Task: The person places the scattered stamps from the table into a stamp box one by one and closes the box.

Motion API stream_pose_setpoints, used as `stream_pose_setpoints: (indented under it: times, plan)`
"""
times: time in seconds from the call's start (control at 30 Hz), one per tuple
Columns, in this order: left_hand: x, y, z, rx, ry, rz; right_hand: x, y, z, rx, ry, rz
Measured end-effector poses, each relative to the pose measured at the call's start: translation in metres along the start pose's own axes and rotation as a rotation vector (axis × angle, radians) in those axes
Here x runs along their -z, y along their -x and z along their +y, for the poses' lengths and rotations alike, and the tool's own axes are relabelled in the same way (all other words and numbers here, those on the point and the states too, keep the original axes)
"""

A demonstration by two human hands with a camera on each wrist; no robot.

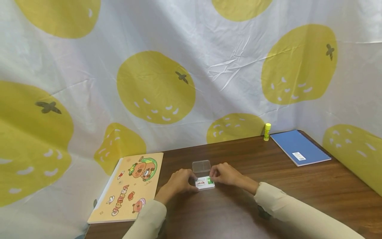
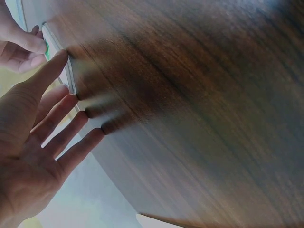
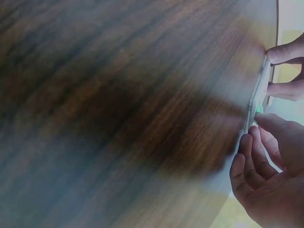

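A small clear plastic case [image 1: 212, 187] lies on the table with its hinged clear lid [image 1: 201, 166] raised at the back. In it sits a white card [image 1: 201, 182] printed with a red picture and a green patch. My left hand [image 1: 180, 182] grips the case's left side between thumb and index finger; its other fingers are spread in the left wrist view. From the right, my right hand [image 1: 225, 174] pinches the card's right edge at the green patch, thumb on top and fingers curled. Its fingertips partly hide that edge.
A yellow capybara-print board or book [image 1: 128, 189] lies on the left of the brown wooden table [image 1: 238, 212]. At the back right are an upright yellow glue stick [image 1: 267, 132] and a blue spiral notebook [image 1: 300, 147]. A fruit-print curtain [image 1: 206, 66] hangs behind.
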State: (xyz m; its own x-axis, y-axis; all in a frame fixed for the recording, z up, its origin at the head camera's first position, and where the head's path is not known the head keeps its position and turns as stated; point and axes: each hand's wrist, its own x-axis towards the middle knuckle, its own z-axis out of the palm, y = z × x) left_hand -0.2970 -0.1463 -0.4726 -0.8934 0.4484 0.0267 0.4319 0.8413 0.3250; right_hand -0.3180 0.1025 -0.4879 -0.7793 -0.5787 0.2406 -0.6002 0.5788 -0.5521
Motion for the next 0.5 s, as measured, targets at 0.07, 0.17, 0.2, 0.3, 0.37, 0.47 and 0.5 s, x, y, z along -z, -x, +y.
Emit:
stream_pose_setpoints:
  times: [0.07,0.17,0.2,0.3,0.37,0.47,0.5]
  plan:
    - [0.0000,0.0003,0.0001,-0.001,-0.004,0.000,0.0001,0.0002,0.0002,0.000,0.000,0.002]
    - [0.0000,0.0006,0.0003,-0.005,-0.006,0.003,0.0002,0.0003,0.0004,0.000,-0.001,-0.002]
    - [-0.0002,0.0005,0.0000,-0.005,-0.009,0.002,0.0004,0.0005,0.0005,0.001,0.000,-0.005]
    - [0.0000,0.0010,0.0001,-0.007,-0.002,0.005,0.0003,0.0003,0.0007,-0.002,0.007,-0.015]
    - [0.0005,0.0015,0.0004,-0.007,0.002,0.007,0.0004,0.0002,0.0006,-0.003,0.015,-0.024]
    - [0.0013,0.0027,0.0012,-0.010,0.005,0.013,0.0011,-0.0001,0.0000,0.002,0.029,-0.033]
    - [0.0011,0.0028,0.0010,-0.009,0.004,0.014,0.0016,-0.0001,-0.0004,0.007,0.034,-0.036]
